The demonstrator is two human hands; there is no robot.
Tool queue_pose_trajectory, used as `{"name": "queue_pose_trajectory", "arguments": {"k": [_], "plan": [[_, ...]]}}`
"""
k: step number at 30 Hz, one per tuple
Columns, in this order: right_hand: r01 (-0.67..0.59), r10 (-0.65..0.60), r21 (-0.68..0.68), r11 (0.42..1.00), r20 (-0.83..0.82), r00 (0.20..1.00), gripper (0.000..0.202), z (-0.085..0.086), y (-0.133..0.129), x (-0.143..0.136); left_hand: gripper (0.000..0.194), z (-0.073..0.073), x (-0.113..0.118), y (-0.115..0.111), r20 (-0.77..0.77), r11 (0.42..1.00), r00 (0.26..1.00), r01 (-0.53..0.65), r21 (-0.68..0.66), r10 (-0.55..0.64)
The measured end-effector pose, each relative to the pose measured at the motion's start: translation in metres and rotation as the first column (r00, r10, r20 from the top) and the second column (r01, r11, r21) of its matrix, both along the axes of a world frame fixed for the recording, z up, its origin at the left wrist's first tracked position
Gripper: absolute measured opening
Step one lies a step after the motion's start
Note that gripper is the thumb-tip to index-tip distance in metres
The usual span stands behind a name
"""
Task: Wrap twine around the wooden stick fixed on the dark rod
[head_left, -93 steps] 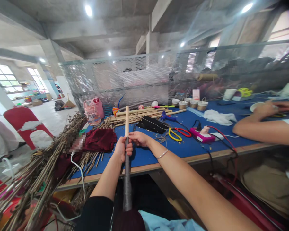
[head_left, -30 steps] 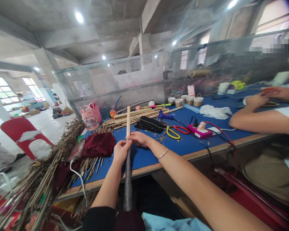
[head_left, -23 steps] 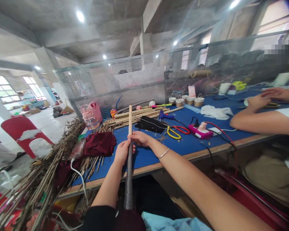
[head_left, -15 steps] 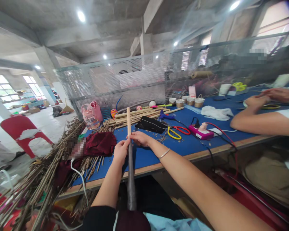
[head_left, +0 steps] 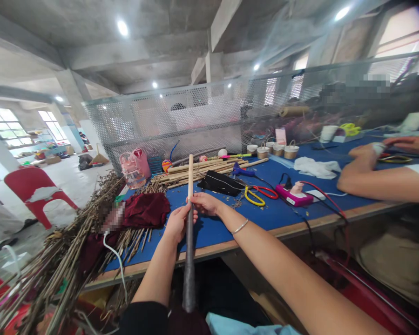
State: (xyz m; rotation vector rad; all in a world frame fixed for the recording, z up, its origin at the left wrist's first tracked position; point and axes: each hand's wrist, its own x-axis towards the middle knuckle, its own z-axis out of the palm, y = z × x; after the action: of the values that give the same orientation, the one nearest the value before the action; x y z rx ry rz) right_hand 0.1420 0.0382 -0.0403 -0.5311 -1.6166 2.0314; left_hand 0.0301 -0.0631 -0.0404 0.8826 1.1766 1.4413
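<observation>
Between my hands is a long wooden stick (head_left: 190, 174), pale and bare at its far end and covered in dark grey toward my lap. My left hand (head_left: 178, 222) is closed round it at the border of the two colours. From the other side, the fingers of my right hand (head_left: 205, 204) pinch the stick at the same place. Beyond, a black cloth or pouch (head_left: 221, 183) lies on the blue table (head_left: 209, 228), beside scissors (head_left: 254, 195) with yellow and red handles. A pile of pale sticks (head_left: 181, 174) lies behind.
Dried stems (head_left: 63, 242) and a dark red cloth (head_left: 148, 209) crowd the left. A magenta power strip (head_left: 293, 194), a blue glue gun (head_left: 242, 170) and small baskets (head_left: 291, 150) stand right. A co-worker's arm (head_left: 373, 179) rests farther right. Perforated metal panels (head_left: 174, 121) border the back.
The stick's lower end has swung slightly left, and my left fingers now show around its right side. The co-worker's hands have shifted a little. The view has moved slightly.
</observation>
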Motion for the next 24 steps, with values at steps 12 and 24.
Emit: {"name": "queue_pose_trajectory", "arguments": {"k": [12, 24], "plan": [[-0.014, 0.014, 0.009, 1.000, 0.024, 1.000, 0.035, -0.0019, -0.0002, -0.0028, 0.046, -0.0008, 0.0013, -0.0001, -0.070, 0.999, 0.997, 0.029, -0.024, -0.030], [-0.009, 0.009, 0.027, 1.000, 0.018, 1.000, 0.040, 0.0001, 0.0003, 0.0001, 0.040, -0.0009, -0.0030, 0.0011, -0.199, 0.992, 0.972, -0.115, 0.058, 0.124]]}}
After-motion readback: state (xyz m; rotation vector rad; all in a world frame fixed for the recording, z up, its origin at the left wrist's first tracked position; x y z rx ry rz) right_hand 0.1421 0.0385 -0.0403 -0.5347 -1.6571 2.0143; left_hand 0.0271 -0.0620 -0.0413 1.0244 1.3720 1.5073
